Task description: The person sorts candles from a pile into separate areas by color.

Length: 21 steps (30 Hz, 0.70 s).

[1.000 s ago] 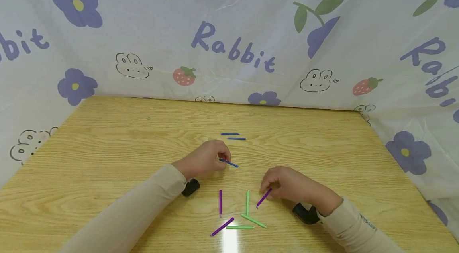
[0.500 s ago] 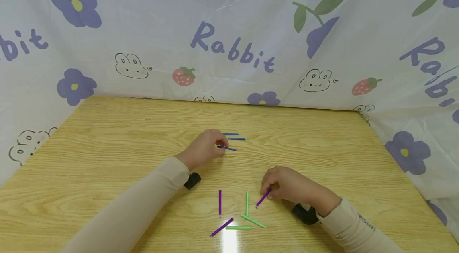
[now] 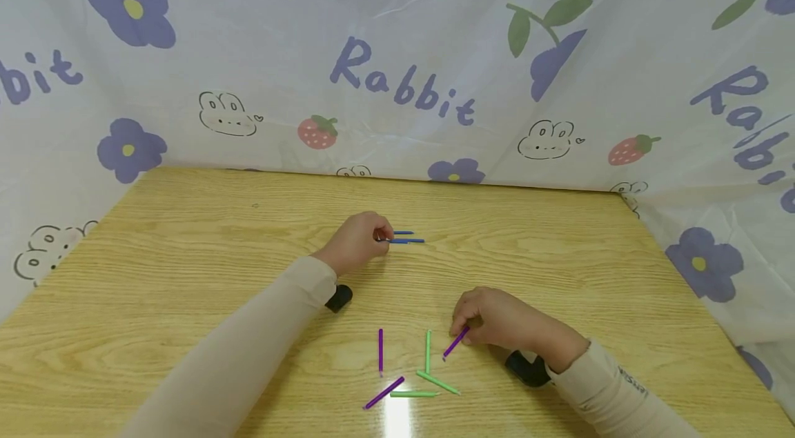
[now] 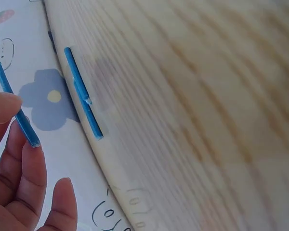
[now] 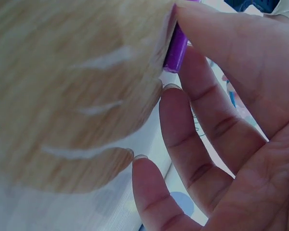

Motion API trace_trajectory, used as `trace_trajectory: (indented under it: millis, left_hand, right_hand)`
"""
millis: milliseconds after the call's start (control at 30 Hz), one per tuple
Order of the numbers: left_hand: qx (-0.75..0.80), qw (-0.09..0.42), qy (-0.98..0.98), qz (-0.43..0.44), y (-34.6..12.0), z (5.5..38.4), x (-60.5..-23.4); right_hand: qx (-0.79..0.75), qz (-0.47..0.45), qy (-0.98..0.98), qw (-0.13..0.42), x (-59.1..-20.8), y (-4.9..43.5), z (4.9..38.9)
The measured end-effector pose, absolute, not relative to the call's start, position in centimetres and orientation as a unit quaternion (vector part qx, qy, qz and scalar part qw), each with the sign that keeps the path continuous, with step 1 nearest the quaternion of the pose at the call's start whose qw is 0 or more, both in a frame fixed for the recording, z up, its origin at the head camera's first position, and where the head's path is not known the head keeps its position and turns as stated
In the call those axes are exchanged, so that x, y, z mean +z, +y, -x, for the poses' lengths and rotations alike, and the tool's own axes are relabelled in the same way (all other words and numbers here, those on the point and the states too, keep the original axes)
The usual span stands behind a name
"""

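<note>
From here I lose the left end of the farthest blue candle behind the person's left hand. The left wrist view's left edge crops that hand. In the right wrist view, I find the purple candle partly covered by the right hand and cut off at the top edge. I can't read the small lettering on the right sleeve.

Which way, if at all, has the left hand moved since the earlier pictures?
Yes: in the head view, the left hand has moved forward, closer to the two blue sticks lying on the table.
</note>
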<state>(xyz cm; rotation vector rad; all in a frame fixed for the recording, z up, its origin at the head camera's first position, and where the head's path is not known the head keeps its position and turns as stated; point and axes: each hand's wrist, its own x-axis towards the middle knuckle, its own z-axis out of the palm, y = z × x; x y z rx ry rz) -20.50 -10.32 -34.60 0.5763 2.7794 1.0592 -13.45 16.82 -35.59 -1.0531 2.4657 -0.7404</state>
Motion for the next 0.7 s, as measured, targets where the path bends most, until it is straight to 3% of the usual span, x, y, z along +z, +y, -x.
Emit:
trace_trajectory:
  millis: [700]
  left_hand:
    - [0.321,0.119,0.923,-0.173,-10.0,24.0,-35.7]
  right_hand:
    - [-0.268,0.359,0.873,0.194,-35.6,16.9,13.6]
